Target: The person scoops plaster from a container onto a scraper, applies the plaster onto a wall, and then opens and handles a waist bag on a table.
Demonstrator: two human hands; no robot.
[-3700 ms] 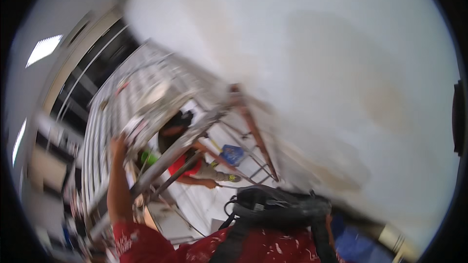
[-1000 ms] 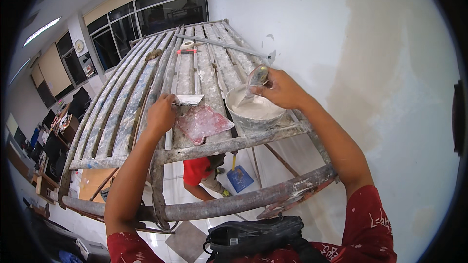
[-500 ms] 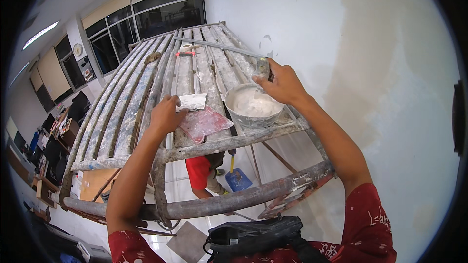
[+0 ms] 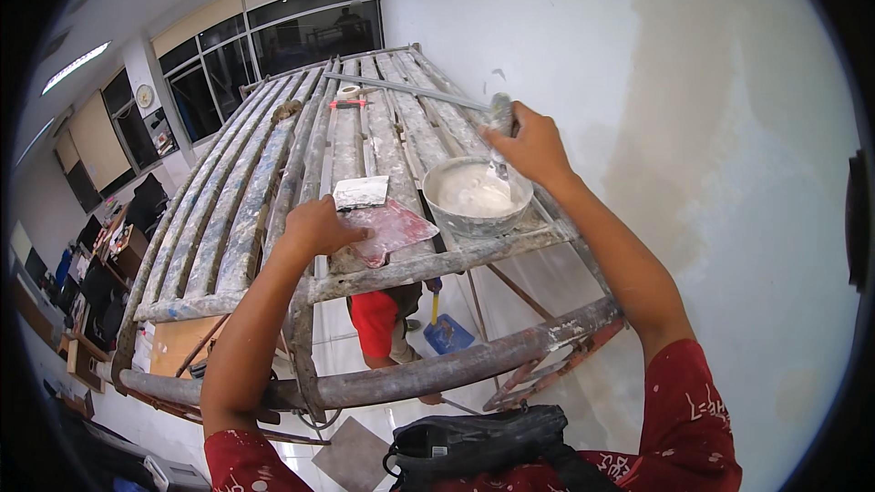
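My right hand (image 4: 533,148) is closed around the handle of a putty knife (image 4: 500,115). Its coated blade points down into a grey bowl (image 4: 478,223) that holds creamy white putty (image 4: 469,189). My left hand (image 4: 319,226) is closed at the left edge of a flat reddish plastic spreader (image 4: 394,228) smeared with white, its thumb lying over the top. The fingers beneath are mostly hidden. Just beyond that hand, a white-coated scraper blade (image 4: 362,191) overlaps the spreader's far edge.
A splattered slatted scaffold platform (image 4: 246,210) carries these things. Farther along lie a tape roll (image 4: 348,91), a red-handled tool (image 4: 348,104) and a long metal bar (image 4: 410,87). The patched wall (image 4: 583,55) rises at right. Below, a person in a red sleeve (image 4: 372,321) is beside a blue dustpan (image 4: 448,335).
My right hand has tipped the putty knife upright, its blade now down at the bowl. My left hand has shifted from the white scraper's edge to the reddish spreader.
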